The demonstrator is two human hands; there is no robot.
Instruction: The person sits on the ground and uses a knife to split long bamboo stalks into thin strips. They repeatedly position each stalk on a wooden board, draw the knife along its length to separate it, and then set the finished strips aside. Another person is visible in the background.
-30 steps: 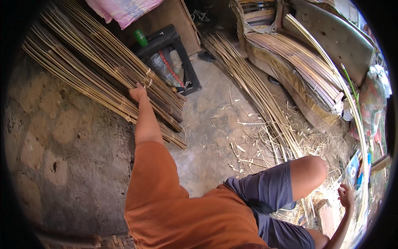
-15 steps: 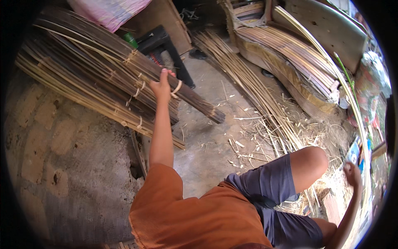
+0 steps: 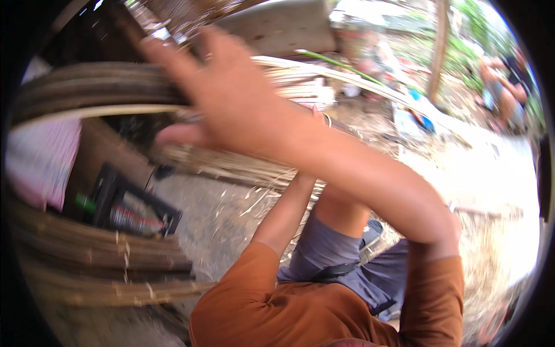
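Observation:
A long bundle of dark brown strips [image 3: 95,92] is raised in front of me, running in from the far left; a pale strip [image 3: 104,110] lies along its near side. My right hand [image 3: 217,95] is at the bundle, fingers spread, thumb below and fingers above; its outline is smeared by motion. Behind my right forearm, my left hand [image 3: 317,115] grips the bundle near a pale tie loop [image 3: 328,120]. Most of that hand is hidden, with only fingertips showing above the forearm.
More tied bundles [image 3: 115,254] lie at lower left, by a black frame-like object [image 3: 136,205] and a pinkish sack [image 3: 43,156]. Loose thin strips [image 3: 231,165] cover the floor beyond. Long pale strips [image 3: 370,87] extend rightward. Another person [image 3: 509,87] sits far right, past a wooden post [image 3: 438,49].
The view has turned right. My left hand has lifted the dark bundle off the pile and swung it right. My right hand has come across from the right to the bundle.

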